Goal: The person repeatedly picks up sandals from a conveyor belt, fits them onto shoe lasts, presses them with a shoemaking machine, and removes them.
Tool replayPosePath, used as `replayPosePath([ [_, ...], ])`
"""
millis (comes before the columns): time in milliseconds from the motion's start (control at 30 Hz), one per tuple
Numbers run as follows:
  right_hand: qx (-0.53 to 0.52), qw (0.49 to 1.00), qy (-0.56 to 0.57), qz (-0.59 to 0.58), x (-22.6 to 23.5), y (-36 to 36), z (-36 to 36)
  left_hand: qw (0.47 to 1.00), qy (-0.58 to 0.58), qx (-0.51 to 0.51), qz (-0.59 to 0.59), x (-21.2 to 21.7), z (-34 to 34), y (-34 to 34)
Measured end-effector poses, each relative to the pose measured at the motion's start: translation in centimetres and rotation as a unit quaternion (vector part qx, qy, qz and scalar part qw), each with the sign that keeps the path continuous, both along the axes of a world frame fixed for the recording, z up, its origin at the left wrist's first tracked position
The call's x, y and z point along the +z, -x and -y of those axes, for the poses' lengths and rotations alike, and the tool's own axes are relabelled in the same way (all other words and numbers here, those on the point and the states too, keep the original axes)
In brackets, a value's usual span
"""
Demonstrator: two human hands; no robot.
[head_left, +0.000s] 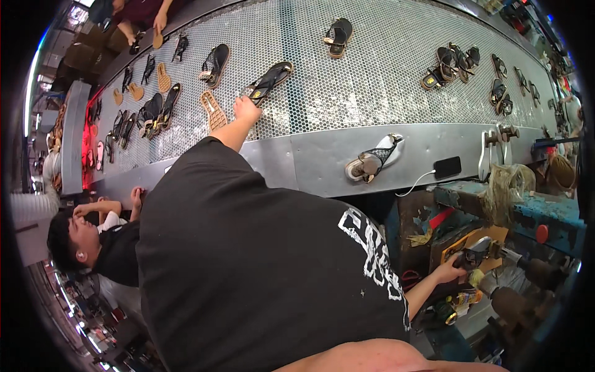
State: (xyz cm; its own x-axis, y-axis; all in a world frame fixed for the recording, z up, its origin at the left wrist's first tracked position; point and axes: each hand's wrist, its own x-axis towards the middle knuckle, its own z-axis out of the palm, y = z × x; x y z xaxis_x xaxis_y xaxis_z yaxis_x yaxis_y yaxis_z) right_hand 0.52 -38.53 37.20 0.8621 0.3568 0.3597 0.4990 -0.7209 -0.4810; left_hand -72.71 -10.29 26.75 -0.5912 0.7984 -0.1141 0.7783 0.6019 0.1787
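My left hand point(247, 110) reaches over the conveyor and has its fingers closed on the near end of a black strappy sandal point(273, 80). Beside it lies a tan, ridged shoe sole point(214, 110). Low on the right, my right hand point(449, 270) grips a dark sandal point(475, 253) against a machine's metal parts point(513, 255); part of this sandal is hidden by my fingers. A sandal on a pale last point(375, 160) rests on the conveyor's metal edge, apart from both hands.
The perforated conveyor point(384, 74) carries several black sandals and tan soles. A phone point(447, 167) with a white cable lies on its metal edge. A blue machine frame point(514, 208) with a red knob stands at right. One co-worker point(93, 242) is at left, another point(145, 15) across the conveyor.
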Motion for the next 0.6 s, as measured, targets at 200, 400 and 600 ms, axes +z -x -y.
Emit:
replayPosePath([
  [200, -0.049, 0.998, 0.031, 0.028, -1.7, -1.4, 0.4, 0.986, -0.005, -0.169, -0.008, -3.7, -6.5, 3.6],
  [400, -0.038, 0.99, -0.092, -0.099, -0.8, 10.7, -1.6, 0.425, -0.068, 0.222, 0.875, 1.6, -5.5, -5.8],
  [600, 0.125, 0.871, -0.347, -0.325, 4.0, 25.3, -7.3, 0.294, 0.394, -0.056, 0.869, 10.8, 5.0, -26.7],
])
